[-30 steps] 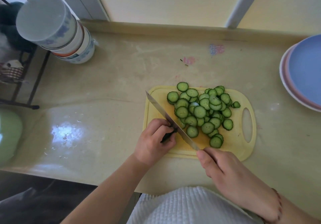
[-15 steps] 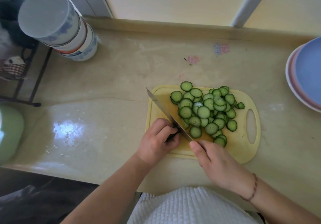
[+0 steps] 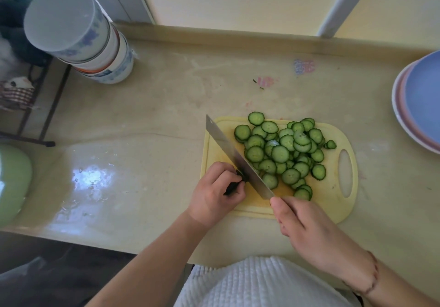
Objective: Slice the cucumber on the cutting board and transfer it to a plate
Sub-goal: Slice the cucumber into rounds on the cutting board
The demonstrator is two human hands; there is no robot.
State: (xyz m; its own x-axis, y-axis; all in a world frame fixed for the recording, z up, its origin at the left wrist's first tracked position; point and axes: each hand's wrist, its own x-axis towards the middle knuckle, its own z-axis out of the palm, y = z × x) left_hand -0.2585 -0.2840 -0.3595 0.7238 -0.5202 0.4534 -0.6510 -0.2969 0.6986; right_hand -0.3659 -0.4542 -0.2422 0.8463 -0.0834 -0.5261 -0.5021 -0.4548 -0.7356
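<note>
A yellow cutting board [image 3: 333, 202] lies on the counter with a pile of several round cucumber slices [image 3: 283, 154] on it. My left hand [image 3: 214, 194] grips the last dark stub of cucumber [image 3: 234, 186] at the board's left side. My right hand [image 3: 312, 233] holds the knife's handle, which is hidden under it. The knife's blade [image 3: 235, 156] runs diagonally from the board's far left corner down to my right hand and stands against the stub, just right of my left fingertips. Stacked plates [image 3: 421, 102], the top one blue, sit at the right edge.
A stack of upturned bowls [image 3: 81, 35] stands at the back left of the beige counter [image 3: 147, 116]. A green object [image 3: 12, 183] sits at the left edge. A raised ledge [image 3: 238, 37] runs along the back. The counter's front edge is near my body.
The blade has risen and tilted so its flat side shows more, still beside the stub. My left hand keeps its grip on the stub. The camera has shifted slightly.
</note>
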